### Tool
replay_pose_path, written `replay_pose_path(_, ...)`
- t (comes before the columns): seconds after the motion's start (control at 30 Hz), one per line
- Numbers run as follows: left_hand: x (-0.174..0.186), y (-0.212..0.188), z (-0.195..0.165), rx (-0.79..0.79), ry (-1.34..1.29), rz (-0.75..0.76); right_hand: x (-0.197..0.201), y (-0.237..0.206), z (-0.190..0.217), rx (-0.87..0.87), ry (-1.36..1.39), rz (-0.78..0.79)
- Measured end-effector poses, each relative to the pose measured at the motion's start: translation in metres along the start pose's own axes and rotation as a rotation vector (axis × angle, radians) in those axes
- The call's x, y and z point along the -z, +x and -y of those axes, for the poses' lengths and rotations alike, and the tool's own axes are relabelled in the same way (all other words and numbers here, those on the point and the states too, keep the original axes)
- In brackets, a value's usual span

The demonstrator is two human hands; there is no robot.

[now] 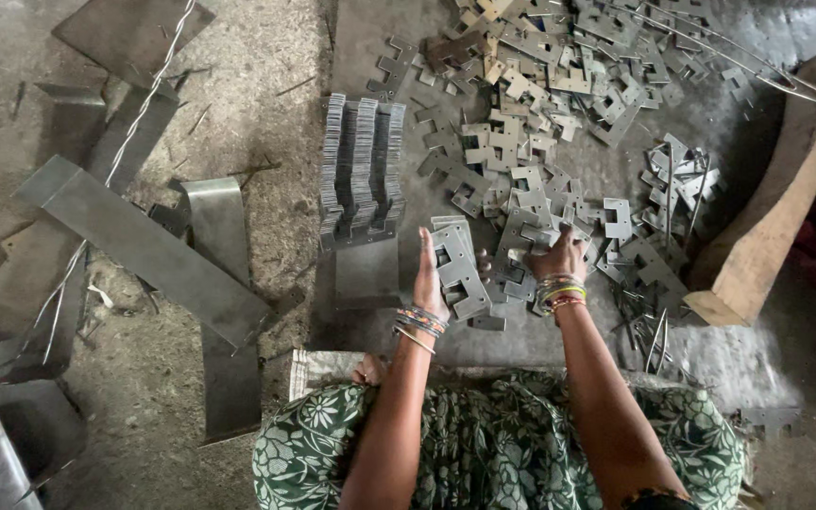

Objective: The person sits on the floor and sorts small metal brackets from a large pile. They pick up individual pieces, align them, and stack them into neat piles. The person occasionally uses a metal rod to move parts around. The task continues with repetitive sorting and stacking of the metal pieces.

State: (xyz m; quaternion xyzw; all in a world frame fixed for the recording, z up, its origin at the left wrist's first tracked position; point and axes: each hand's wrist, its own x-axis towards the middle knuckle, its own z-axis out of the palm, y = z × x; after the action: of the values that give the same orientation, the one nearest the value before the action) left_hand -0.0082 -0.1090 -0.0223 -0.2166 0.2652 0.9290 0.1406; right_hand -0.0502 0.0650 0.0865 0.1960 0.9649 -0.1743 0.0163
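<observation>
While a wide heap of loose stamped metal plates (540,104) covers the grey floor sheet (370,42), a neat upright row of stacked plates (362,170) stands at its left side. Next to this row, the left hand (427,274) stands on edge with straight fingers held together, pressing flat against a small bundle of plates (459,269) just at its right. Beside the bundle, the right hand (559,255) lies on the loose plates, its fingers curled down around some of them.
</observation>
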Motion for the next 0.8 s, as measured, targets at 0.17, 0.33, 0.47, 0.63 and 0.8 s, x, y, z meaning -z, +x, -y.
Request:
replay_pose_path(0.17, -0.011, -0.011, -0.009, 0.075, -0.015, 0.069, -0.002, 0.002, -0.008, 0.085, 0.136, -0.127)
replay_pose_path(0.33, -0.009, 0.002, -0.005, -0.043, 0.140, 0.044, 0.007, 0.020, -0.025, 0.108, 0.579, 0.111)
replay_pose_path(0.47, -0.001, 0.014, 0.002, -0.201, 0.384, -0.017, 0.020, 0.034, -0.028, 0.264, 0.529, 0.181)
replay_pose_path(0.63, 0.003, 0.023, 0.007, -0.154, 0.325, 0.132, 0.040, 0.040, -0.030, 0.370, 0.973, 0.595)
replay_pose_path(0.8, 0.007, 0.024, 0.016, 0.070, -0.328, 0.768, 0.056, 0.028, -0.031, 0.260, 0.440, 0.362)
